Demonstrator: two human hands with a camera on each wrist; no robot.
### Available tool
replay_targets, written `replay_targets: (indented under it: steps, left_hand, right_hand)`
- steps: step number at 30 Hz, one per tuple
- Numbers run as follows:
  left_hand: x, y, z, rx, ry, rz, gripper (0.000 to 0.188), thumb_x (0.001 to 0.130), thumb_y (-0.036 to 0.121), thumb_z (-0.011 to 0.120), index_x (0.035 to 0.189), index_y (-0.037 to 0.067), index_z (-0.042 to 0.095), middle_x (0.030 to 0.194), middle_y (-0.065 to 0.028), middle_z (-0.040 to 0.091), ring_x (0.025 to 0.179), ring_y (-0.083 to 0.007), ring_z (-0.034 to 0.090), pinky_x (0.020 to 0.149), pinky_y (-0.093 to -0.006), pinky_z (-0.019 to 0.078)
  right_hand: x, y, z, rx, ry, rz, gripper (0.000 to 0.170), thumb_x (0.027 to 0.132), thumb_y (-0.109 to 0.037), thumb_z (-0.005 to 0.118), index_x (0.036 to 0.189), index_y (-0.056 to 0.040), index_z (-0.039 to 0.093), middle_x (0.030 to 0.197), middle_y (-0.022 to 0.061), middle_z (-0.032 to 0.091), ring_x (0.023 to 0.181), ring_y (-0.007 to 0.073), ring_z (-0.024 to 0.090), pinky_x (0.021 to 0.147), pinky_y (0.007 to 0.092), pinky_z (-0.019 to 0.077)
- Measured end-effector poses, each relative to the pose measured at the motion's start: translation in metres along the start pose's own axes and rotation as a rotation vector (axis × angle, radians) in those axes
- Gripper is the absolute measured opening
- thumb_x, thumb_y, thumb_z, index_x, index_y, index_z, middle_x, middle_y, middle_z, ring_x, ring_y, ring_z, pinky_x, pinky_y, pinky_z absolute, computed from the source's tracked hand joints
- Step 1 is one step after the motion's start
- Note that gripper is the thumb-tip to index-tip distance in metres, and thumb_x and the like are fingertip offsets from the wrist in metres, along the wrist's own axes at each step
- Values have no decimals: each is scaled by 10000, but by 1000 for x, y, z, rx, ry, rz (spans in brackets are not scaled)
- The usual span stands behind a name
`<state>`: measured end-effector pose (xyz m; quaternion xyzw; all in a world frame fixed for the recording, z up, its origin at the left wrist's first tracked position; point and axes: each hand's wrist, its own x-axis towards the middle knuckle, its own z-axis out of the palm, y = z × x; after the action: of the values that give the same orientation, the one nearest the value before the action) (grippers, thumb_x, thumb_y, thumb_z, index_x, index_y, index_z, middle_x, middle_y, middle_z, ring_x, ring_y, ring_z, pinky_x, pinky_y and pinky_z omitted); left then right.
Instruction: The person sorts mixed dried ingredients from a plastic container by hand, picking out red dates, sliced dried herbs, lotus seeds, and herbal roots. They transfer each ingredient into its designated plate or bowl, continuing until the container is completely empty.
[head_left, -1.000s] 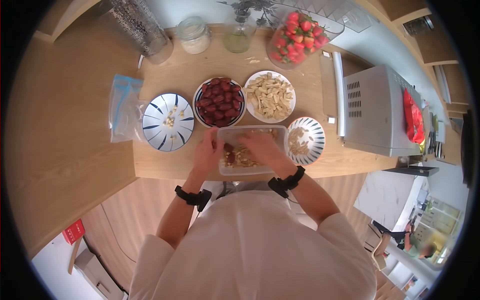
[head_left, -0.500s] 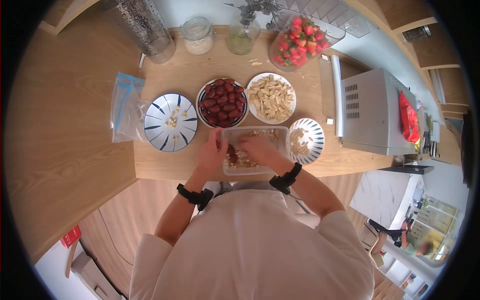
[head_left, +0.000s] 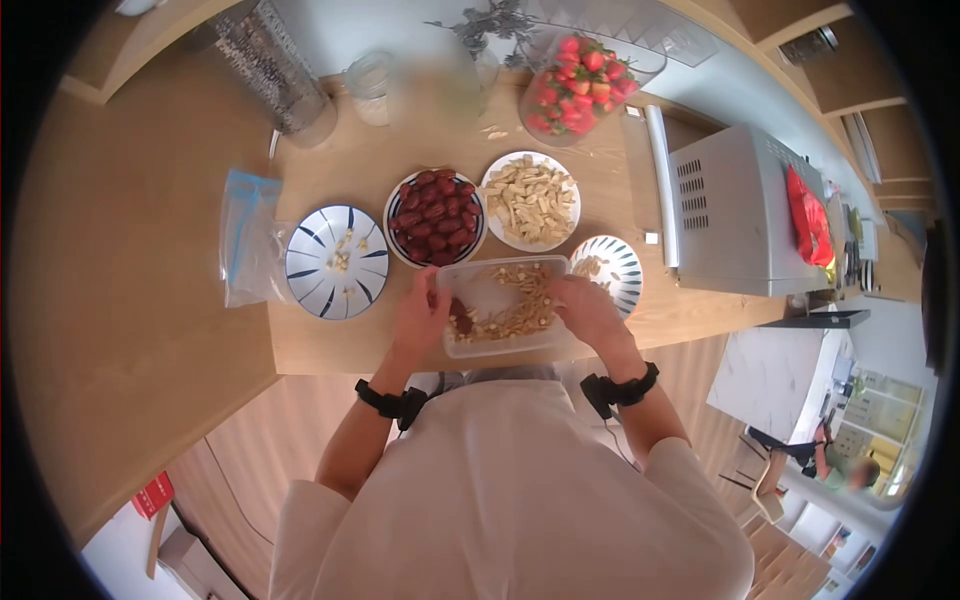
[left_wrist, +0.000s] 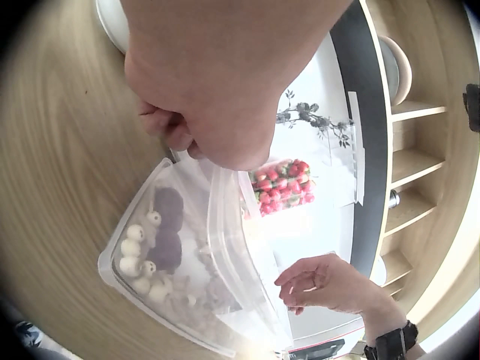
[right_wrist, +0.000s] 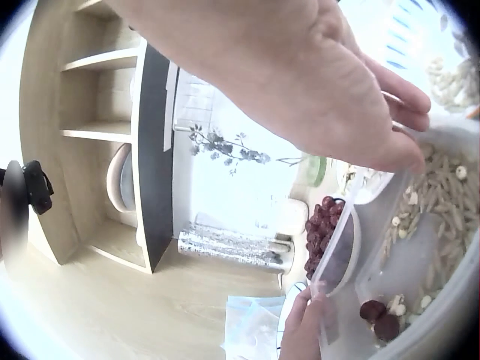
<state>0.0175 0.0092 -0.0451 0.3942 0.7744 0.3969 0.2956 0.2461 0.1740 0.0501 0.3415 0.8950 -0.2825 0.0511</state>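
Left hand (head_left: 422, 315): fingers are grasping the clear container (head_left: 500, 349) at its 9 o'clock end; fingertips are partly hidden.
Right hand (head_left: 592, 312): thumb and fingers are pinching the container's wall towards 2 o'clock, and covering part of the blue-striped plate (head_left: 628, 275) beyond.
Container position: is sitting near the counter's 6 o'clock edge, with the bowl of red fruits (head_left: 435, 218) lying at 11.
Dark red pieces (right_wrist: 386, 328): are lying inside at the 9 o'clock end, half lost in the head view.
Glass jar, 11 o'clock (head_left: 370, 88): is blurring into a smeared patch on its right.
Change: the right hand is now holding the wall; a second ago it was reaching inside. More contents are showing.
Red packet, between 2 and 3 o'clock (head_left: 810, 215): is showing no readable lettering.
Red box, 8 o'clock (head_left: 153, 495): is bearing pale marks, too small to read.
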Motion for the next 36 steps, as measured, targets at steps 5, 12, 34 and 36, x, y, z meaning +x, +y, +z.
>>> replay_targets:
  steps: [5,12,34,36]
  left_hand:
    - [0,-8,7,-63,53,15,375,941,235,625,1274,118,498,755,-103,646,676,-293,654,604,-419,497]
    - [6,-2,2,12,-21,-17,386,940,234,623,1284,119,493,762,-100,655,682,-286,662,610,-418,501]
    - [1,1,3,64,17,12,378,946,202,607,1293,102,495,747,-105,644,664,-273,648,608,-414,498]
    - [0,4,2,72,18,5,374,947,198,606,1291,99,497,745,-106,642,660,-273,645,604,-413,496]
  right_hand:
    - [-4,4,8,-87,-8,111,247,780,-106,729,1019,-53,692,949,172,676,976,364,652,826,466,537]
    - [31,-22,54,-224,-122,320,113,855,-163,672,849,-63,726,974,132,723,921,289,725,704,379,601]
    - [41,14,92,-156,58,139,79,870,-52,571,928,-5,599,826,179,718,808,344,723,691,447,586]
    - [41,12,88,-135,6,172,88,874,-59,567,932,1,596,849,195,713,834,344,721,702,437,587]
